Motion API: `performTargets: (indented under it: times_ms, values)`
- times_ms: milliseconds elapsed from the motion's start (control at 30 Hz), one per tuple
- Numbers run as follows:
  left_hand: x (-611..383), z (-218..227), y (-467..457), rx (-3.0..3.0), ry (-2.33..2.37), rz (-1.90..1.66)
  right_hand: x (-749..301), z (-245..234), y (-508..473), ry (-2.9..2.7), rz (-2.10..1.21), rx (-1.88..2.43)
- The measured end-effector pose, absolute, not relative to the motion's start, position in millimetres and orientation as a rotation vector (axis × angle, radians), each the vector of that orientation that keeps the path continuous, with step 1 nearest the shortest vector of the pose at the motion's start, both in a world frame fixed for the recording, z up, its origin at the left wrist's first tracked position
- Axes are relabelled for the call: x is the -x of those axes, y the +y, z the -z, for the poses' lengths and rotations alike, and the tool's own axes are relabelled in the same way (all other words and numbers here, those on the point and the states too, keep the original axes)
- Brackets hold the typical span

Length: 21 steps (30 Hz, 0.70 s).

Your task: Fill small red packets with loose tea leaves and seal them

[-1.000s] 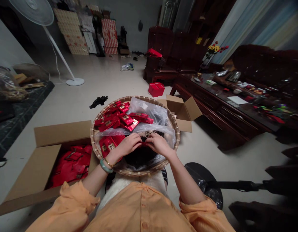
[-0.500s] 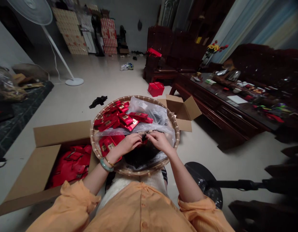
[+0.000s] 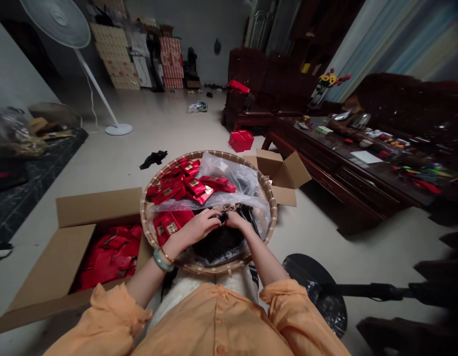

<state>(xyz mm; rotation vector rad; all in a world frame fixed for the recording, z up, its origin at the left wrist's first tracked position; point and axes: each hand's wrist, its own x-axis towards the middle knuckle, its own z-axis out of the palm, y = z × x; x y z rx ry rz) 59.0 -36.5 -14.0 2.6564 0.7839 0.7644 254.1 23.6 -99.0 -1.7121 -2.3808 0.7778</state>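
My left hand [image 3: 201,226] and my right hand [image 3: 238,221] meet over a round woven bamboo tray [image 3: 210,155], pinching a small dark piece [image 3: 223,216] between their fingers. Below them lies a dark heap [image 3: 217,242], perhaps loose tea, though the picture does not settle it. Several flat red foil packets [image 3: 194,187] with gold labels are piled at the tray's far left, and more lie just beyond my left hand. A clear plastic bag [image 3: 229,173] lines the far side of the tray.
To the left, an open cardboard box [image 3: 99,207] holds red bags. Beyond the tray stand a smaller open carton [image 3: 284,170] and a red box [image 3: 241,141] on the tiled floor. A dark wooden table [image 3: 347,168] with clutter runs along the right.
My right forearm has swung inward, bringing the right hand nearer my left and my body. The small dark piece now shows between my fingers. The view has shifted slightly.
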Motion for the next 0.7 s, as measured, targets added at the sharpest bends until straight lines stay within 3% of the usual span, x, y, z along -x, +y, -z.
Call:
performTargets:
  times_ms: [300, 500, 700]
  values:
    - [-57, 14, -38, -2.61, 0.798, -0.814, -276, 91, 21, -2.05, -1.009, 1.737]
    - [-59, 18, -30, -2.586, 0.786, -0.863, -289, 28, 22, -1.768, -1.101, 1.284]
    - [-59, 21, -25, -2.6, 0.831, -0.841, -259, -26, -2, -2.021, -0.881, 1.133]
